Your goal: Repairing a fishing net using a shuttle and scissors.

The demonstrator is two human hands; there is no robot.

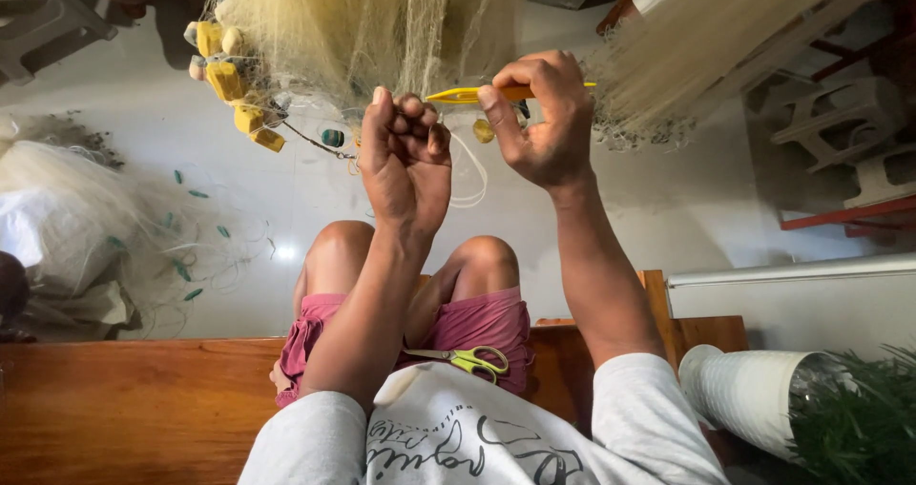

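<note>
The right hand (546,127) has its grip closed on a yellow netting needle (468,95). The thumb and fingers pinch it near its back end, and its thin point sticks out to the left, toward the other hand. The left hand (405,156) is just beside it, curled into a tight fist. Its grip looks closed on the thin threads of the fishing net (363,27), but the threads are too fine to see clearly inside the fingers. A loop of white line (469,182) hangs down between the two hands.

The pale net hangs in front of the hands and spreads wide behind them. Yellow floats (229,80) are bunched on the net to the left of the left hand. Another heap of net (86,218) with small green bits lies on the floor at the far left.

Below the hands are the person's bare knees and pink shorts (477,325). Scissors (468,358) with yellow-green handles rest on the lap, well apart from both hands. The person sits on a brown wooden bench (134,399). A white pot (754,390) with a green plant lies on its side at the right.
</note>
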